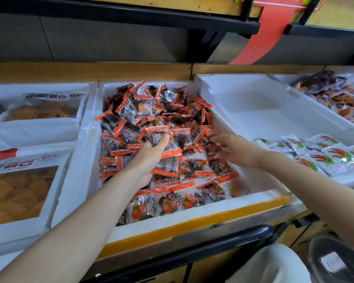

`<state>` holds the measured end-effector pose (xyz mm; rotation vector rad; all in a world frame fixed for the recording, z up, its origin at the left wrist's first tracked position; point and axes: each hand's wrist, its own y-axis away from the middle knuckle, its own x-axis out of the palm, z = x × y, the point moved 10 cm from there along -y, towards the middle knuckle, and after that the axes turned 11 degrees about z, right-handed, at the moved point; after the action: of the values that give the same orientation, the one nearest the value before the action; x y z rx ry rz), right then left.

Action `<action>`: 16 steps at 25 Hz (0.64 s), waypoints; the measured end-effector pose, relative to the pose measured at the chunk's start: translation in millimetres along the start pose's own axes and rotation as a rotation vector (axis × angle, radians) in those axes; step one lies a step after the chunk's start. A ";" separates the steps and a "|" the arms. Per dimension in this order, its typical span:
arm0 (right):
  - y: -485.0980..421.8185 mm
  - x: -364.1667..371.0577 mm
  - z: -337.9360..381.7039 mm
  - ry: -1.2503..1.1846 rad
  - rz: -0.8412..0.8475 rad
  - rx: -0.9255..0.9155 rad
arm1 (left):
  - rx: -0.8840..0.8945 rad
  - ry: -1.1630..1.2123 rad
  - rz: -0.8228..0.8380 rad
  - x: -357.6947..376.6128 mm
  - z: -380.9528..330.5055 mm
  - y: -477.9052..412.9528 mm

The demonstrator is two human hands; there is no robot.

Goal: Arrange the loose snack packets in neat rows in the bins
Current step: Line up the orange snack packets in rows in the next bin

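Through the head camera I am seeing orange-edged clear snack packets lying heaped in the white foam bin, with some sitting in a row along its front wall. The left hand is gripping a few packets, thumb on top. The right hand is reaching onto the heap, its fingers blurring, so I cannot tell their state.
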<state>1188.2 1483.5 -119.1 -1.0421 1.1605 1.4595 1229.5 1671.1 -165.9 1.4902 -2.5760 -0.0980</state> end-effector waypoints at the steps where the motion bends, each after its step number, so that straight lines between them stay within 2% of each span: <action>1: -7.2 -3.6 -5.9 -0.045 -0.060 0.059 | 0.004 -0.004 0.012 1.9 -1.3 1.8; 5: -40.2 14.9 -28.4 -0.120 -0.064 0.222 | -0.020 0.007 0.018 -0.3 -0.4 0.1; 11: -40.8 -14.0 -25.1 0.035 -0.324 0.252 | 0.006 -0.027 0.050 5.1 -2.4 -0.6; 13: -27.2 -34.5 -10.9 -0.007 -0.434 0.206 | -0.006 -0.017 0.055 5.5 -1.4 -0.9; 16: 1.6 -49.5 28.9 -0.273 -0.569 -0.013 | -0.010 0.001 0.062 7.8 -0.6 -0.1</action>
<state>1193.6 1503.4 -65.6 -1.0346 0.5923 1.1079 1225.8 1664.3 -164.5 1.4052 -2.6148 -0.1019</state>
